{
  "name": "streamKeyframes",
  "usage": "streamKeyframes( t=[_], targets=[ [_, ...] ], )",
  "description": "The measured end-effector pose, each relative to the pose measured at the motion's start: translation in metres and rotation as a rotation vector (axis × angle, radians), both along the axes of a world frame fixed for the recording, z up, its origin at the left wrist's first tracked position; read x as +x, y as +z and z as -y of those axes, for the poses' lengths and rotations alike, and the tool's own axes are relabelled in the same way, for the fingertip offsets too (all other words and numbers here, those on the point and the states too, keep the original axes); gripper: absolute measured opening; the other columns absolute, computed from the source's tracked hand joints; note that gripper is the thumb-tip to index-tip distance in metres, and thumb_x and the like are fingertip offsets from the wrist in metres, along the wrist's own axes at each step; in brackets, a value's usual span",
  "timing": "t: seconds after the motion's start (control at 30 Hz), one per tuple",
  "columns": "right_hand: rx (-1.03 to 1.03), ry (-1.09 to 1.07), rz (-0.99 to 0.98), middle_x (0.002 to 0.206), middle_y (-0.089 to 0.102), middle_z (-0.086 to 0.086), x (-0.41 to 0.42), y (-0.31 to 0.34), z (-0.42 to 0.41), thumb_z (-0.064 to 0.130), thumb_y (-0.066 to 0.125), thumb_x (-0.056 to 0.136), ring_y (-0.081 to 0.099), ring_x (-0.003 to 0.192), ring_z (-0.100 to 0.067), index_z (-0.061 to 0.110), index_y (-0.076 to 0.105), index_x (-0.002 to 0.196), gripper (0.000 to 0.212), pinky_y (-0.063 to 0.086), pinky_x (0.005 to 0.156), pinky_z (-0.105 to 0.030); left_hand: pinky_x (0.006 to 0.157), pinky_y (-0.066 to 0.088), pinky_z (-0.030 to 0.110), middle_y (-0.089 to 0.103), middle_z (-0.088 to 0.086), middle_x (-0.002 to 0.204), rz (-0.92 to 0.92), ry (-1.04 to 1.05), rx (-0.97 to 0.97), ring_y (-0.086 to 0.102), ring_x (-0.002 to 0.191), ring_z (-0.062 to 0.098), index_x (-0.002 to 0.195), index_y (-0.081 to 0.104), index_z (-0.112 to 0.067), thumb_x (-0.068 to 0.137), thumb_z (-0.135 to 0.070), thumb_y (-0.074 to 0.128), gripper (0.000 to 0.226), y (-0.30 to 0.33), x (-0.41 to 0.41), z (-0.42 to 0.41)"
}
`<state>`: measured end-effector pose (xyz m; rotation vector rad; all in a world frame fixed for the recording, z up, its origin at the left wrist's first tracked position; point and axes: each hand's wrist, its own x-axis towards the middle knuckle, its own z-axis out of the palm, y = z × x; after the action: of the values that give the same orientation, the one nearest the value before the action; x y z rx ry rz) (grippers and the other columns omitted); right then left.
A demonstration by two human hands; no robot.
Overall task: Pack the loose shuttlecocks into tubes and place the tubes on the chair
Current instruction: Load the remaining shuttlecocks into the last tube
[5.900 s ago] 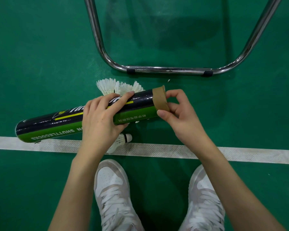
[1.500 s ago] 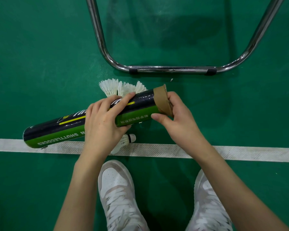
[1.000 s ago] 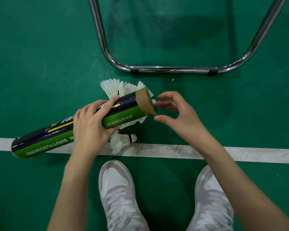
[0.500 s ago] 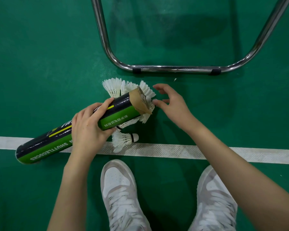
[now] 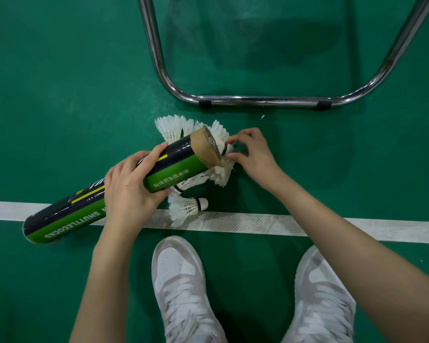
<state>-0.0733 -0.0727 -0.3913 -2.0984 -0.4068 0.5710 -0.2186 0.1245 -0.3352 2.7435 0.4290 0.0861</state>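
Observation:
A black and green shuttlecock tube lies tilted, its brown-taped open mouth up and to the right, its far end resting on the floor at the left. My left hand grips the tube around its middle. My right hand pinches the cork of a white shuttlecock right at the tube's mouth. Several loose white shuttlecocks lie in a heap behind and under the tube. One more shuttlecock lies on the white line.
The chrome base frame of a chair stands on the green court floor just beyond the heap. A white court line runs across the floor. My two white shoes are below it.
My right hand left the tube's mouth, reached into the heap and took hold of a shuttlecock by its cork. The tube swung down to the left, mouth tipped up.

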Motion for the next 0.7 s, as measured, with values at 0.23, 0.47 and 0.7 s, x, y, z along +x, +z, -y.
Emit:
streamKeyframes(
  t=[0.23, 0.47, 0.7],
  targets=[
    [-0.088, -0.148, 0.068, 0.109, 0.040, 0.003, -0.013, -0.008, 0.059, 0.005, 0.065, 0.083, 0.039, 0.117, -0.021, 0.010, 0.063, 0.108, 0.025, 0.039, 0.103, -0.042, 0.093, 0.032, 0.045, 0.056, 0.007, 0.119, 0.011, -0.035, -0.002, 0.048, 0.106, 0.032, 0.138, 0.041, -0.032, 0.062, -0.019, 0.085, 0.089, 0.002, 0.005, 0.010],
    [-0.276, -0.331, 0.061, 0.119, 0.046, -0.009, -0.025, -0.008, 0.124, 0.021, 0.071, 0.081, 0.040, 0.119, -0.026, 0.007, 0.064, 0.105, 0.030, 0.041, 0.099, -0.047, 0.094, 0.031, 0.044, 0.056, 0.005, 0.122, 0.014, -0.112, 0.010, 0.048, 0.109, 0.030, 0.137, 0.040, -0.035, 0.062, -0.020, 0.084, 0.088, -0.001, 0.014, 0.034],
    [-0.259, -0.290, -0.014, 0.112, 0.041, 0.002, -0.031, 0.002, 0.133, 0.028, 0.078, 0.072, 0.045, 0.108, -0.014, 0.011, 0.060, 0.105, 0.041, 0.042, 0.096, -0.032, 0.094, 0.032, 0.043, 0.056, 0.004, 0.120, 0.011, -0.146, 0.018, 0.050, 0.108, 0.031, 0.136, 0.040, -0.035, 0.062, -0.021, 0.085, 0.088, -0.002, 0.021, 0.049]
  ],
)
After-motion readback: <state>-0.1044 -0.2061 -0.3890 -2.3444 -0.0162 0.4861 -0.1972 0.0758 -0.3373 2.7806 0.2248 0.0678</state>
